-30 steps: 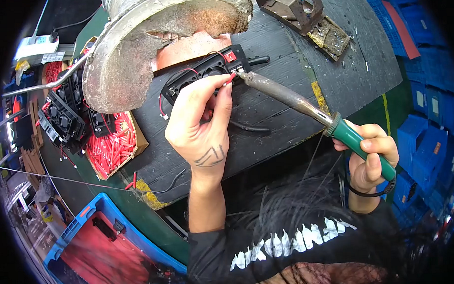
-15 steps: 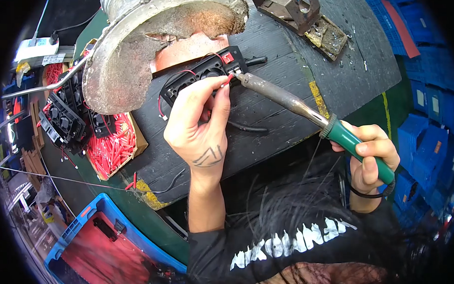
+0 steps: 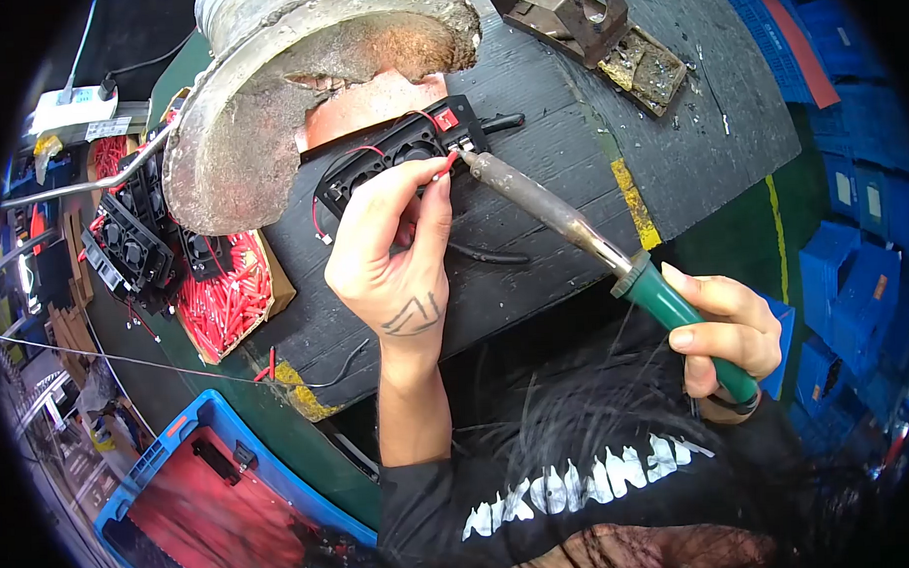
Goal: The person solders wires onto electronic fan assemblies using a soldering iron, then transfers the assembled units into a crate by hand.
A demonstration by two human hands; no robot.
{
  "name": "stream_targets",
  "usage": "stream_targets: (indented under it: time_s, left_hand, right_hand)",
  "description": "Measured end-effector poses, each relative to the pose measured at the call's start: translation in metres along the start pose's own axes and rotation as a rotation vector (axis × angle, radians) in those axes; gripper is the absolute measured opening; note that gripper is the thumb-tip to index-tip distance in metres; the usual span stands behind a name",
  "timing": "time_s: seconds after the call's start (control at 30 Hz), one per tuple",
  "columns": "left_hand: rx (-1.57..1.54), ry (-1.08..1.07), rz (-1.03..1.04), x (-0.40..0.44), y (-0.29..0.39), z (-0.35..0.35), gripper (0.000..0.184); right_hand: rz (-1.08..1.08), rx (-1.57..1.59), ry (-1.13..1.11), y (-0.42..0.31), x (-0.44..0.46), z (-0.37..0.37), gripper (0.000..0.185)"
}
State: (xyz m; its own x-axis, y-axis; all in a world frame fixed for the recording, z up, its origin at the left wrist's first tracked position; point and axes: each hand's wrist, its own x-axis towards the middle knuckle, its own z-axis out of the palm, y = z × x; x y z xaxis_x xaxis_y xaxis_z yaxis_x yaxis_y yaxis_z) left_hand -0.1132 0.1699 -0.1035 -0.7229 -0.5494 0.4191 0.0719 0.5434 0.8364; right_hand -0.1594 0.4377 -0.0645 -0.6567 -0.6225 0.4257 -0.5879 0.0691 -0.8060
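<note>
Between thumb and forefinger, my left hand [image 3: 395,251] pinches a small red sleeve [image 3: 447,165] over the right end of a black fan housing [image 3: 400,149]. My right hand [image 3: 721,330] is wrapped round the green handle of a soldering iron [image 3: 562,220]. The iron's tip is beside the red sleeve, near metal terminals on the housing; whether they touch cannot be made out. A red switch [image 3: 446,118] sits on the housing, with thin red wires running along it. A thick black cable leaves its right end.
A large crusty metal hood [image 3: 234,141] hangs over the table. To the left, black fan units [image 3: 131,245] lie by a box of red sleeves [image 3: 230,302]. A blue crate [image 3: 214,413] stands lower left. A metal stand [image 3: 590,14] and tray [image 3: 657,72] are at the top right.
The right hand has moved down and slightly left, its grip on the handle shifted and the iron steeper. The left hand and the red sleeve have moved slightly left in view, as has the housing.
</note>
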Motion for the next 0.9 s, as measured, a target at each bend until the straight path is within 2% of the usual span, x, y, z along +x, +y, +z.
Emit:
stream_targets:
  time_s: [0.33,0.47,0.67,0.9]
  left_hand:
    - [0.012,-0.007,-0.005,0.0,0.001,0.0,0.019]
    - [-0.032,-0.007,-0.04,-0.001,-0.002,-0.002,0.018]
    - [-0.118,-0.033,-0.119,0.003,-0.001,-0.003,0.018]
    - [-0.136,-0.083,-0.23,0.011,0.003,-0.004,0.012]
  right_hand:
    - [0.03,0.022,0.025,0.002,-0.006,0.0,0.019]
    - [0.106,0.181,0.162,0.012,-0.014,-0.001,0.033]
    - [0.211,0.557,0.452,0.056,-0.009,0.001,0.026]
    - [0.341,0.715,0.466,0.089,0.002,0.002,0.027]
